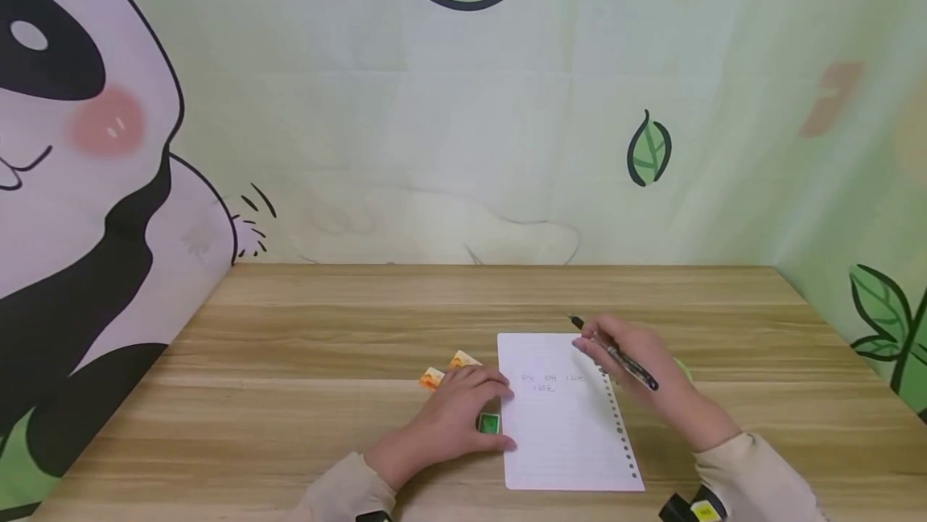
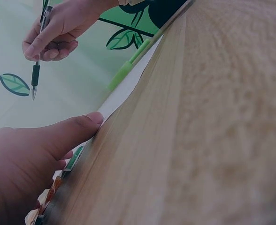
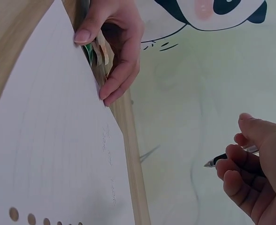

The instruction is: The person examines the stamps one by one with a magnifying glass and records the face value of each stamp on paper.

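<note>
A white sheet of lined paper (image 1: pixel 561 445) with punched holes down its right side lies on the table, bearing a few handwritten marks near its far end. My left hand (image 1: pixel 456 416) touches its left edge with spread thumb and fingertips. Under and beside that hand sit a small green item (image 1: pixel 489 423) and orange-and-white pieces (image 1: pixel 432 379), partly covered. Above the sheet's far right corner, my right hand (image 1: pixel 640 357) grips a black pen (image 1: pixel 628 363). In the left wrist view the pen's tip (image 2: pixel 34 93) is off the paper.
A light green pen-like object (image 2: pixel 124 72) lies beyond the paper, mostly hidden by the right hand in the head view. The wood-grain table (image 1: pixel 326 321) meets a wall cloth (image 1: pixel 362 104) printed with leaves and a panda.
</note>
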Tool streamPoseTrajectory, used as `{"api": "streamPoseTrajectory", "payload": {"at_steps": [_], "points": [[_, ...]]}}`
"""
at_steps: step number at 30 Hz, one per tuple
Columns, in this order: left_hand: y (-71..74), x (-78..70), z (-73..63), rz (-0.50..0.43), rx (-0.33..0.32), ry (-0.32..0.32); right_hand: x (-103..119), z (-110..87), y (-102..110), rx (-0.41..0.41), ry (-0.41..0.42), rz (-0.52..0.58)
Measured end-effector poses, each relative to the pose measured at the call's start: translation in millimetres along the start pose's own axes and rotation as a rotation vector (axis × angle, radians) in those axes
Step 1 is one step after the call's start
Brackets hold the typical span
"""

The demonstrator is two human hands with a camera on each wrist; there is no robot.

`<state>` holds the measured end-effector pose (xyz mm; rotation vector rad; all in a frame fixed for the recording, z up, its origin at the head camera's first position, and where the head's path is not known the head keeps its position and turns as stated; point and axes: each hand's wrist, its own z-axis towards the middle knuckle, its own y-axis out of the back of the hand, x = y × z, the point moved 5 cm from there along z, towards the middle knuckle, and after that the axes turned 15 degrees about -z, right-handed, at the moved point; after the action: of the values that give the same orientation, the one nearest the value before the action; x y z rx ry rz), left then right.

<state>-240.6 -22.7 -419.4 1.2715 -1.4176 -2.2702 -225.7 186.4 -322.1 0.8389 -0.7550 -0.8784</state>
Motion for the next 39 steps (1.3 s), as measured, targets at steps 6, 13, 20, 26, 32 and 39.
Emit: {"api": "streamPoseTrajectory", "payload": {"at_steps": [6, 13, 20, 26, 32, 39], "points": [[-1.5, 0.9, 0.7, 0.002, 0.003, 0.007, -6, -0.8, -4, 0.113, -0.097, 0.189], [-0.9, 0.3, -0.1, -0.006, 0.0, 0.0, -9, -1.5, -12, 0.197, -0.178, 0.353], [-0.8, 0.6, 0.0, 0.002, -0.003, -0.005, -14, -4.2, -27, 0.254, -0.22, 0.499], [1.1, -1.0, -0.4, -0.006, -0.007, -0.01, -16, -8.2, -41, 0.313, -0.235, 0.54], [2.3, -0.6, -0.9, -0.004, -0.005, -0.011, -19, -13.8, -53, 0.393, -0.255, 0.586], [1.0, 0.7, -0.7, -0.003, 0.012, 0.01, -21, -18.4, -65, 0.361, -0.307, 0.582]]}}
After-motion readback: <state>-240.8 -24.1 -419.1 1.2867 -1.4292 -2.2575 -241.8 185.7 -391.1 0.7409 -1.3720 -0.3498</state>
